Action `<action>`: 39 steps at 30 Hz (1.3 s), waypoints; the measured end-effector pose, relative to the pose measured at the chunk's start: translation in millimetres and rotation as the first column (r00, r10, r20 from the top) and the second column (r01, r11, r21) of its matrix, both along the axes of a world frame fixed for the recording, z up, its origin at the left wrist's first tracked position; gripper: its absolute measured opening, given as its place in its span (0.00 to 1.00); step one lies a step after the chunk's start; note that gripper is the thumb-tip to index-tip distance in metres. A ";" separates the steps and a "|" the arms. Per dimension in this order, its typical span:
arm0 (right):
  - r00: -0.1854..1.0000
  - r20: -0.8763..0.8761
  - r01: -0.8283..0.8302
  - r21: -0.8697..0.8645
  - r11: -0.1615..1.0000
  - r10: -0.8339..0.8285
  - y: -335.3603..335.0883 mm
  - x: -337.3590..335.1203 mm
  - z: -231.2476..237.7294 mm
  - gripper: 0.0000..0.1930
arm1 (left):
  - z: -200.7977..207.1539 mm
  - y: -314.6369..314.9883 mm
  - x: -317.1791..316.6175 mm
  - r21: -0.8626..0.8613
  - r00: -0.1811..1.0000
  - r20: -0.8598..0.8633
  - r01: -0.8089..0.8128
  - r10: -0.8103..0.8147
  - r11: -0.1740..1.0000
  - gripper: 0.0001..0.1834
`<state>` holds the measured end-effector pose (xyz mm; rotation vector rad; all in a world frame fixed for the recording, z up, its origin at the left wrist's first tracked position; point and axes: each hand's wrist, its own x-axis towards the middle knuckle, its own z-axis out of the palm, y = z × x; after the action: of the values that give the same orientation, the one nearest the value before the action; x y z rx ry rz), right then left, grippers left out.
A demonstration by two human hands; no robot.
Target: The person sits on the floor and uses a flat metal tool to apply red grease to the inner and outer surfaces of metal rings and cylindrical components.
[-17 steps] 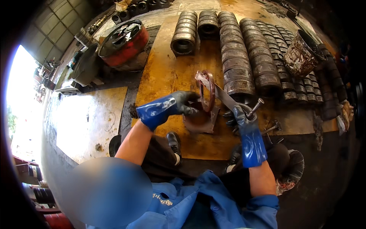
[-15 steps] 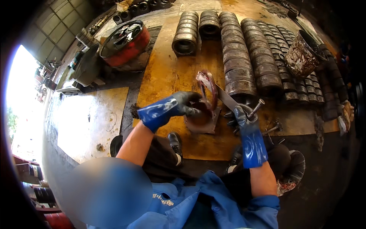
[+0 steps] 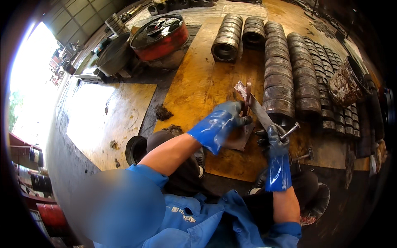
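My left hand [image 3: 225,120], in a blue rubber glove with dark fingers, grips a reddish-brown ring [image 3: 248,98] that stands nearly edge-on. White greasy-looking matter [image 3: 240,87] clings beside its upper end. My right hand [image 3: 278,142], gloved alike, is closed on a flat metal blade [image 3: 259,111], whose far end meets the ring. A metal rod with a flared head [image 3: 294,127] sticks out at the right hand; whether it belongs to the blade cannot be told. Beneath the left hand lies a dull metal plate [image 3: 239,144], partly hidden by the glove.
Rows of stacked metal rings [image 3: 279,82] lie on the yellow-brown sheet [image 3: 198,78] ahead and to the right. A stained bucket [image 3: 345,87] stands on them at right. The red drum [image 3: 163,45] is far left, and a hammer [image 3: 307,154] lies by my right knee.
My left hand has moved right and closed on the ring, which has turned from a slanted loop to nearly edge-on. The right hand keeps the blade against it. The whole view has shifted.
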<state>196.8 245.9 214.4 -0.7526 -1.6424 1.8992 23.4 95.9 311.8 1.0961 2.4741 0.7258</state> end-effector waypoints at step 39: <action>0.984 0.138 -0.118 0.979 -0.168 0.109 6.2 30.7 91.0 0.27 | 10.5 -40.1 -37.7 0.003 0.957 0.263 -0.125 0.120 0.992 0.15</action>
<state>227.5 252.2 305.4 0.1776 -2.4984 0.0368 -14.2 55.8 322.3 0.7990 2.3254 0.8727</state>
